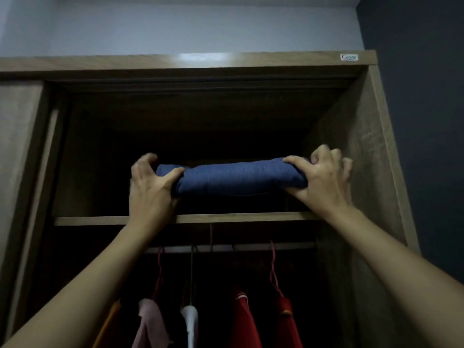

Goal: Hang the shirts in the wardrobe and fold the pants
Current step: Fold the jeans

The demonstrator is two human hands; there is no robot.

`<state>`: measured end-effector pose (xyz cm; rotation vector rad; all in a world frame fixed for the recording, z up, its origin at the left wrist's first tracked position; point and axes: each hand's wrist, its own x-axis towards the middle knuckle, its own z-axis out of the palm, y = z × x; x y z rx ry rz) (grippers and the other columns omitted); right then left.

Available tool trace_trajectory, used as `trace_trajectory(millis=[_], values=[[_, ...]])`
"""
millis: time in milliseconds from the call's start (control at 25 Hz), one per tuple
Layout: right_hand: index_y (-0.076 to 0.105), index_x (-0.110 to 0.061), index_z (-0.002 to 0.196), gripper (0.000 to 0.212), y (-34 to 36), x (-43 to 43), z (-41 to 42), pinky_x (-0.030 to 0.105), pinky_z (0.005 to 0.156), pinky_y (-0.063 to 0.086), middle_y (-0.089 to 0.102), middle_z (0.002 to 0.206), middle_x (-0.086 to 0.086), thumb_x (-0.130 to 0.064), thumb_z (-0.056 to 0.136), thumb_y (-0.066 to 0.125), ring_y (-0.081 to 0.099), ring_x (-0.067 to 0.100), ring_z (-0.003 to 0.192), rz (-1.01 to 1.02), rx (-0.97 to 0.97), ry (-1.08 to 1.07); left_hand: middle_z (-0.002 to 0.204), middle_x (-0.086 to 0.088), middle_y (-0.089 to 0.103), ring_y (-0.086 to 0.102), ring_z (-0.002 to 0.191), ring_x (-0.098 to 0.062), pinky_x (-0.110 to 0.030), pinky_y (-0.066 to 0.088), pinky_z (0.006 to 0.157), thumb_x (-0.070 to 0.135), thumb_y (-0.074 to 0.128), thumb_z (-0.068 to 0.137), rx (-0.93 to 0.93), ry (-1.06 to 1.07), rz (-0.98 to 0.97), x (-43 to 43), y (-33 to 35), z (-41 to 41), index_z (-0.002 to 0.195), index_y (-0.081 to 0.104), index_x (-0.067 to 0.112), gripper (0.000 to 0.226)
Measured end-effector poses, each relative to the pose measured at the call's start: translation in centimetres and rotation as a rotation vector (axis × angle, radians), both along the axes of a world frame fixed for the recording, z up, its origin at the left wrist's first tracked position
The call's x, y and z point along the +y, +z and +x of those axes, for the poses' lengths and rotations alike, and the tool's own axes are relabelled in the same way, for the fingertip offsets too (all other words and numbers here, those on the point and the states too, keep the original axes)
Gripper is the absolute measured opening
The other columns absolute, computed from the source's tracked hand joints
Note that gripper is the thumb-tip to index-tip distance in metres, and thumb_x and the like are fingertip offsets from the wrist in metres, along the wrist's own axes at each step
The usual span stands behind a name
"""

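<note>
Head view, pants: The folded blue pants (238,178) are up in the top space of the wardrobe (364,146), above the front edge of the shelf (226,218). They lie sideways like a fat roll. I cannot tell if they sit on the shelf.
Left hand: The left hand (150,187) grips the left end of the pants. Its thumb is on the front and its fingers curl over the top.
Right hand: The right hand (324,182) grips the right end. Its thumb lies on top of the roll and its fingers curl round the end.
In the way: The right hand is just beside the wardrobe's right side wall. The left wrist crosses in front of the shelf edge. Both arms hide parts of the lower space.
Back of the top space: It is too dark to see.
Under the shelf: A rail (251,247) runs across. A hanger (273,270) hooks on it, and more hooks are beside it.
Hanging clothes: From left there is a pink shirt (150,322), a white shirt (190,322), a red shirt (244,320) and a second red shirt (286,320). They hang close together.
Far left: An orange cloth (108,322) shows, but I cannot tell what it is.
Door: A door (17,146) panel covers the left side.
Top board: A small sticker (349,57) is near the right corner.
Walls: A pale wall (175,26) is above and a dark wall (426,121) is on the right.
</note>
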<state>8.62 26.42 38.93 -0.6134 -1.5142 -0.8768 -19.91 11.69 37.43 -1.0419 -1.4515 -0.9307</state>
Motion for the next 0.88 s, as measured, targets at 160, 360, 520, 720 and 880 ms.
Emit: trace_trajectory(millis=[160,360,520,720,880], values=[[0.054,-0.02,0.115,0.058,0.9,-0.1,1.0,0.041,0.093,0.034,0.048,0.125,0.011,-0.038,0.065,0.077,0.046,0.031,0.113,-0.176,-0.317,0.043,0.129,-0.026,0.053,0.05,0.12,-0.044,-0.057,0.042,0.094,0.006,0.08,0.064,0.293,0.05,-0.27,0.5,1.6,-0.2,0.118,0.06,0.003,0.058],[0.036,-0.02,0.14,0.064,1.4,0.4,1.9,0.044,0.084,0.05,0.059,0.124,0.008,-0.024,0.084,0.065,0.06,0.029,0.106,-0.233,-0.483,-0.02,0.108,-0.021,0.061,0.064,0.088,-0.034,-0.045,0.053,0.073,0.012,0.073,0.076,0.281,-0.006,-0.341,1.5,2.3,1.2,0.12,0.054,0.003,0.049],[0.045,-0.019,0.131,0.049,2.2,0.3,3.5,0.046,0.077,0.051,0.062,0.115,0.012,-0.02,0.085,0.062,0.061,0.034,0.099,-0.223,-0.382,-0.171,0.115,-0.014,0.059,0.063,0.095,-0.028,-0.04,0.053,0.08,0.021,0.067,0.083,0.267,-0.107,-0.367,3.6,3.1,2.8,0.125,0.051,0.009,0.046],[0.032,-0.027,0.135,0.058,2.1,0.7,4.8,0.043,0.086,0.05,0.059,0.117,0.008,-0.018,0.086,0.061,0.059,0.028,0.103,-0.539,-0.609,-0.307,0.116,-0.002,0.061,0.059,0.103,-0.015,-0.027,0.048,0.087,0.022,0.07,0.082,0.141,-0.264,-0.52,5.2,3.0,3.8,0.123,0.056,0.02,0.044],[0.013,-0.03,0.147,0.08,2.7,-0.4,5.2,0.041,0.104,0.039,0.049,0.135,0.007,-0.014,0.085,0.062,0.05,0.026,0.121,-0.794,-0.75,-0.345,0.126,0.014,0.046,0.045,0.113,-0.006,-0.024,0.038,0.092,0.063,0.063,0.071,-0.231,-0.553,-0.859,3.9,3.2,2.5,0.136,0.038,0.042,0.072]])
